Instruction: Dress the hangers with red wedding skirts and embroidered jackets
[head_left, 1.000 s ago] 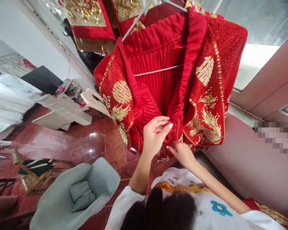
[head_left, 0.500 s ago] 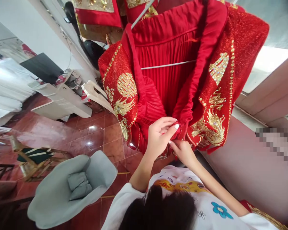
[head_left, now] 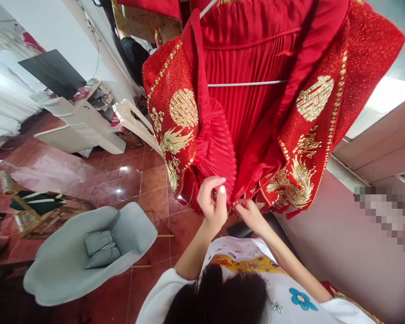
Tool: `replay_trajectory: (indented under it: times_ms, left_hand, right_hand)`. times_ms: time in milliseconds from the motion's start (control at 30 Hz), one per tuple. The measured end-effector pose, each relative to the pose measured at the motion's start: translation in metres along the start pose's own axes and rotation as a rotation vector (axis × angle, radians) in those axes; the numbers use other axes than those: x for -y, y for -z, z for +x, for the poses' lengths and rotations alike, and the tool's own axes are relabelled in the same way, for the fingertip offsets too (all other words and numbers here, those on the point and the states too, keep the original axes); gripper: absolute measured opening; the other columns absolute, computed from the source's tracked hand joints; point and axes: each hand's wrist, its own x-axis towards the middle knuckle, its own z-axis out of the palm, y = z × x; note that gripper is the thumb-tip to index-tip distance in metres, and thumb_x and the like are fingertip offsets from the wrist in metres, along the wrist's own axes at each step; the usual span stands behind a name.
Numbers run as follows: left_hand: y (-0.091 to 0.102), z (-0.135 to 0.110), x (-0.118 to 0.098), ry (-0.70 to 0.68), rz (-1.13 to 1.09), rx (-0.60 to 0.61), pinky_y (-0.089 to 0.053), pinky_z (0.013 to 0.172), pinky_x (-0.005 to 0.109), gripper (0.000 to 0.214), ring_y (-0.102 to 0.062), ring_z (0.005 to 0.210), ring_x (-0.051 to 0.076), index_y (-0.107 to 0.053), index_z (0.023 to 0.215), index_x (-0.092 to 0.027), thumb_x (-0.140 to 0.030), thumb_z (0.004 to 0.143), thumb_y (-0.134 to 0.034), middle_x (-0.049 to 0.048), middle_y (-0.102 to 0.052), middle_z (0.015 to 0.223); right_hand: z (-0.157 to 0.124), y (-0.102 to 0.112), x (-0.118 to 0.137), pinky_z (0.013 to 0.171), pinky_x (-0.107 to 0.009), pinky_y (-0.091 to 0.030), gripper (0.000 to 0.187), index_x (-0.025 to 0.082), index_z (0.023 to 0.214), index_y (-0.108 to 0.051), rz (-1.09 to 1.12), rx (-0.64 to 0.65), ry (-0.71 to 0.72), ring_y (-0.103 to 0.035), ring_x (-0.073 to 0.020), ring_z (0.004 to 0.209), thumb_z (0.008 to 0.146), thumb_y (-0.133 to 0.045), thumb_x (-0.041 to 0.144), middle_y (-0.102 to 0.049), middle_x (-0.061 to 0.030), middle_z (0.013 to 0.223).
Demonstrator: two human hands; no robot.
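A red jacket (head_left: 246, 67) with gold beading and a pleated red inside hangs on a white wire hanger (head_left: 246, 84). My left hand (head_left: 211, 204) is in front of its lower pleats, fingers curled and the thumb tip close to the index fingertip. Whatever lies between those tips, if anything, is too small to make out. Just to its right, my right hand (head_left: 251, 216) pinches the jacket's lower edge between thumb and index finger. Gold phoenix-like beadwork (head_left: 300, 180) covers the front panel beside it.
A grey armchair (head_left: 70, 252) with a small cushion (head_left: 101, 249) stands at the lower left. Behind are a white desk (head_left: 84, 119), a dark monitor (head_left: 52, 74) and a wooden rack (head_left: 33, 207). A pale surface (head_left: 324, 234) lies to the right.
My left hand has let go of the red fabric and drawn slightly left and down. The gathered inner cloth has fallen open. My right hand stays at the lower edge.
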Motion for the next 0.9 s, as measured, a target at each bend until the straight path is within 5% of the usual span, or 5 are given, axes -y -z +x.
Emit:
replay_trajectory:
  times_ms: [133, 233, 367, 667, 900]
  left_hand:
    - [0.017, -0.057, 0.047, -0.126, 0.341, -0.011, -0.047, 0.072, 0.033, 0.017, -0.055, 0.075, 0.018, -0.052, 0.073, -0.018, -0.023, 0.086, -0.043, 0.0051, -0.057, 0.075]
    - [0.009, -0.082, 0.071, 0.023, 0.526, 0.253, -0.047, 0.082, 0.040, 0.014, -0.057, 0.092, 0.025, -0.057, 0.090, -0.015, -0.025, 0.081, -0.051, 0.0125, -0.062, 0.094]
    - [-0.015, -0.083, 0.091, 0.160, 0.556, 0.517, -0.048, 0.090, 0.042, 0.025, -0.059, 0.103, 0.028, -0.059, 0.104, -0.013, -0.017, 0.082, -0.049, 0.0167, -0.064, 0.105]
    - [-0.043, -0.090, 0.124, 0.242, 0.544, 0.513, -0.051, 0.075, 0.036, 0.021, -0.066, 0.082, 0.025, -0.064, 0.084, -0.013, -0.010, 0.084, -0.043, 0.0148, -0.069, 0.085]
    - [-0.059, -0.107, 0.135, 0.291, 0.513, 0.487, -0.050, 0.074, 0.035, 0.022, -0.065, 0.081, 0.023, -0.064, 0.084, -0.013, -0.015, 0.088, -0.042, 0.0143, -0.068, 0.084]
  right_hand:
    - [-0.007, -0.005, 0.001, 0.042, -0.019, -0.018, 0.042, 0.018, 0.050, -0.038, 0.100, 0.003, -0.034, -0.023, -0.0039, 0.044, 0.066, -0.057, 0.052, -0.029, 0.0066, 0.045]
    - [-0.007, -0.008, 0.001, 0.041, -0.019, -0.019, 0.044, 0.018, 0.053, -0.040, 0.189, -0.027, -0.063, -0.024, -0.0038, 0.043, 0.065, -0.059, 0.055, -0.031, 0.0069, 0.044]
    - [-0.005, -0.006, 0.002, 0.040, -0.018, -0.020, 0.045, 0.015, 0.059, -0.048, 0.275, -0.082, -0.099, -0.026, -0.0033, 0.042, 0.060, -0.066, 0.057, -0.036, 0.0066, 0.045]
    - [0.007, -0.003, 0.023, 0.037, -0.019, -0.011, 0.045, 0.016, 0.053, -0.047, 0.435, -0.137, -0.164, -0.017, -0.0007, 0.035, 0.047, -0.073, 0.053, -0.026, 0.0105, 0.038]
    - [0.007, 0.006, 0.087, 0.039, -0.018, -0.012, 0.034, 0.014, 0.059, -0.053, 0.515, -0.216, 0.015, -0.020, -0.0009, 0.038, 0.054, -0.071, 0.042, -0.032, 0.0090, 0.042]
